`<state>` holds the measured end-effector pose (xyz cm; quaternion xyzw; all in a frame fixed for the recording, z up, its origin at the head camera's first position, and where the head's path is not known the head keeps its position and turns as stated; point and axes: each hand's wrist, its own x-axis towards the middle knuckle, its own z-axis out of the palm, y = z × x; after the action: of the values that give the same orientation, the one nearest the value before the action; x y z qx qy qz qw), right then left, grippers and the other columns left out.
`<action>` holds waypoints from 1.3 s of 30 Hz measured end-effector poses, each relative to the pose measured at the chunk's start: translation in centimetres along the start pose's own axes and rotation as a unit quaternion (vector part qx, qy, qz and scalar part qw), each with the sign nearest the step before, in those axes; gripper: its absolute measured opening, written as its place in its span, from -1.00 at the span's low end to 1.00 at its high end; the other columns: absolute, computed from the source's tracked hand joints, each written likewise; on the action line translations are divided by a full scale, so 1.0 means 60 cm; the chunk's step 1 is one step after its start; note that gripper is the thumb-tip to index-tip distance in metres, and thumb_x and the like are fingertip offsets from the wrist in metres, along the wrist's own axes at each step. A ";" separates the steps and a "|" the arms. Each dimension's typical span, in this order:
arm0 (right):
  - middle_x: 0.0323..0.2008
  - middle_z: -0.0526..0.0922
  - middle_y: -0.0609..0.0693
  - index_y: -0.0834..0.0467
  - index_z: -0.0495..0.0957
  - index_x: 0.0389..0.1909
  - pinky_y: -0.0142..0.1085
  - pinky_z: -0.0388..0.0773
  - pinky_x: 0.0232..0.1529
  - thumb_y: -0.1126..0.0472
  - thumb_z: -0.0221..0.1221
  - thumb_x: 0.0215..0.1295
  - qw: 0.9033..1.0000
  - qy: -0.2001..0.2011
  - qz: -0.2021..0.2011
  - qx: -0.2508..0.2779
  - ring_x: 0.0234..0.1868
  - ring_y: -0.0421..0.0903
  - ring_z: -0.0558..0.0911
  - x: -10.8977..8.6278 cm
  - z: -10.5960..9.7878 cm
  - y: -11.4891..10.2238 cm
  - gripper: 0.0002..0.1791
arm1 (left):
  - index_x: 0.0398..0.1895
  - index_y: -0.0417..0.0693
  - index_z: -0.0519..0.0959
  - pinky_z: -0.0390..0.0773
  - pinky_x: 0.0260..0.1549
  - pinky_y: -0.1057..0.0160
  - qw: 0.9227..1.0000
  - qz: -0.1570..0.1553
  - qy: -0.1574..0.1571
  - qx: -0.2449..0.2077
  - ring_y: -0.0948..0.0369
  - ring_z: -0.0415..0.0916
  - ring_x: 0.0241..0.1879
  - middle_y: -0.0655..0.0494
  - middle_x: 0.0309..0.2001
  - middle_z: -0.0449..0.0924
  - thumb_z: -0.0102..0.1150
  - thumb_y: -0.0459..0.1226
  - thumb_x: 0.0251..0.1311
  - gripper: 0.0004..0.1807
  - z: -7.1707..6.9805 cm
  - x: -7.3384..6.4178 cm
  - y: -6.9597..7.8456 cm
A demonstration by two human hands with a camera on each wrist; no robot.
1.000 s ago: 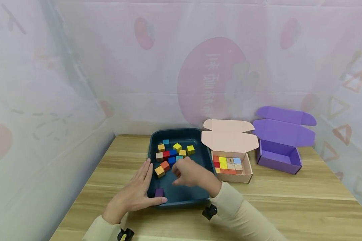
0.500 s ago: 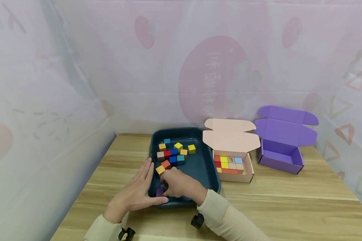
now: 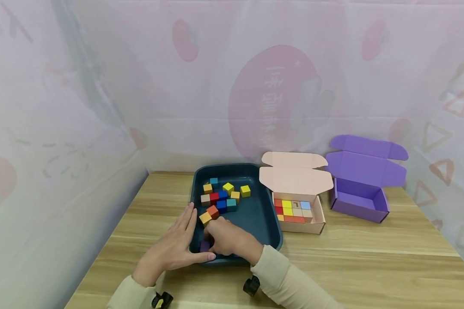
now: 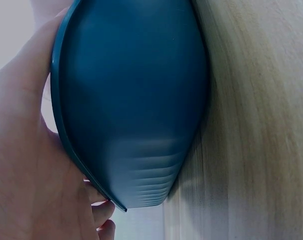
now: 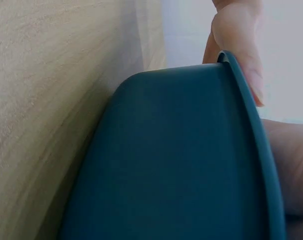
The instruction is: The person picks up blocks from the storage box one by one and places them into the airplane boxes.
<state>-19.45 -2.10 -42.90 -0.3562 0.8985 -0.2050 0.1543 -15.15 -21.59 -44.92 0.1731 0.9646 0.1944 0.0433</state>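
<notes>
A dark teal tray (image 3: pixel 255 234) stands on the table, holding several small coloured cubes. My left hand (image 3: pixel 174 246) rests along its near left corner, fingers straight along the left rim and thumb over the near rim. Inside that corner, my right hand (image 3: pixel 230 236) pinches a purple cube (image 3: pixel 204 246) with curled fingers; its fingertips are partly hidden. Just beyond lie a light orange cube (image 3: pixel 205 219) and an orange-red cube (image 3: pixel 213 211). In the left wrist view the tray's outer wall (image 4: pixel 131 100) fills the middle, and the right wrist view shows the near wall (image 5: pixel 176 150).
Right of the tray stands an open pink box (image 3: pixel 297 228), its bottom mostly covered by flat-laid coloured blocks (image 3: pixel 288 211). Beyond it is an open purple box (image 3: pixel 357 211) with nothing visible inside. A patterned cloth (image 3: pixel 201 107) hangs behind the wooden table (image 3: pixel 371 257).
My right hand has moved left and toward the near left corner, from the tray's middle to the purple cube, uncovering a teal cube. The left hand stays on the rim.
</notes>
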 end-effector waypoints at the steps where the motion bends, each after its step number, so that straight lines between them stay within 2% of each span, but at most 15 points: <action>1: -0.24 0.82 -0.09 0.09 0.81 -0.08 -0.36 0.76 -0.05 0.22 0.54 0.21 1.000 -0.001 -0.002 0.000 -0.37 -0.28 0.62 -0.002 -0.002 0.001 -0.74 | 0.71 -0.31 -0.17 0.05 0.61 -0.34 1.000 -0.001 -0.001 0.000 -0.21 -0.26 0.73 -0.22 0.74 -0.36 0.20 0.51 0.13 0.45 0.001 0.000 0.000; 7: -0.32 0.77 -0.16 0.04 0.81 -0.15 -0.47 0.67 -0.25 0.19 0.52 0.23 1.000 0.002 0.015 -0.005 -0.33 -0.27 0.57 -0.016 -0.024 0.009 -0.82 | 0.71 -0.28 -0.18 0.04 0.61 -0.35 1.000 -0.008 -0.005 -0.003 -0.21 -0.26 0.73 -0.20 0.75 -0.37 0.21 0.49 0.13 0.44 0.002 0.000 0.001; 13: -0.26 0.78 -0.11 0.07 0.79 -0.16 -0.43 0.69 -0.18 0.19 0.50 0.27 0.999 0.009 0.035 0.021 -0.28 -0.26 0.61 -0.039 -0.056 0.035 -0.84 | 0.72 -0.25 -0.16 0.05 0.61 -0.35 1.000 -0.016 -0.004 -0.003 -0.21 -0.25 0.73 -0.17 0.76 -0.36 0.27 0.45 0.12 0.42 0.002 0.002 0.003; 16: -0.22 0.80 -0.07 0.09 0.78 -0.14 -0.40 0.73 -0.12 0.19 0.50 0.27 0.999 0.020 0.034 0.028 -0.27 -0.27 0.65 -0.054 -0.073 0.054 -0.82 | 0.73 -0.22 -0.18 0.06 0.60 -0.36 1.000 -0.020 -0.003 0.000 -0.21 -0.24 0.73 -0.16 0.76 -0.36 0.26 0.47 0.10 0.43 0.002 0.002 0.003; 20: -0.18 0.83 0.03 0.17 0.78 -0.11 -0.26 0.80 -0.06 0.24 0.50 0.25 0.997 0.048 0.025 0.056 -0.23 -0.20 0.75 -0.078 -0.096 0.079 -0.78 | 0.73 -0.22 -0.19 0.07 0.60 -0.36 1.000 -0.020 0.000 0.007 -0.21 -0.24 0.73 -0.16 0.76 -0.35 0.25 0.49 0.09 0.45 0.001 0.003 -0.001; 24: -0.16 0.83 0.05 0.20 0.77 -0.09 -0.18 0.82 -0.06 0.26 0.50 0.24 0.994 0.063 0.029 0.083 -0.22 -0.15 0.78 -0.106 -0.117 0.108 -0.76 | 0.73 -0.22 -0.17 0.07 0.60 -0.35 1.000 -0.021 0.004 0.014 -0.21 -0.22 0.73 -0.16 0.76 -0.34 0.24 0.50 0.08 0.45 0.004 0.003 -0.001; 29: -0.18 0.82 0.04 0.24 0.76 -0.10 -0.24 0.81 -0.09 0.29 0.47 0.24 0.993 0.068 0.030 0.090 -0.20 -0.16 0.80 -0.154 -0.150 0.153 -0.77 | 0.72 -0.25 -0.18 0.02 0.62 -0.35 1.000 -0.021 -0.002 0.005 -0.20 -0.27 0.73 -0.17 0.75 -0.36 0.26 0.49 0.09 0.45 0.007 0.004 0.002; 32: -0.22 0.83 0.05 0.25 0.75 -0.14 -0.29 0.80 -0.13 0.31 0.46 0.20 0.993 0.083 0.029 0.075 -0.21 -0.14 0.82 -0.185 -0.170 0.180 -0.78 | 0.72 -0.25 -0.20 0.00 0.62 -0.35 1.000 -0.018 -0.006 -0.001 -0.20 -0.29 0.73 -0.17 0.75 -0.39 0.26 0.48 0.10 0.45 0.007 0.004 0.003; 39: -0.19 0.84 0.08 0.27 0.75 -0.10 -0.23 0.81 -0.13 0.32 0.47 0.19 0.991 0.095 0.073 0.062 -0.18 -0.08 0.84 -0.241 -0.208 0.225 -0.74 | 0.72 -0.26 -0.19 0.05 0.61 -0.35 1.000 -0.014 0.001 0.006 -0.21 -0.25 0.73 -0.18 0.75 -0.36 0.25 0.49 0.10 0.45 0.003 0.003 0.001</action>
<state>-22.42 20.25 -36.61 -0.2582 0.9182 -0.2814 0.1047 -15.24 -21.40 -45.08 0.1599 0.9681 0.1880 0.0436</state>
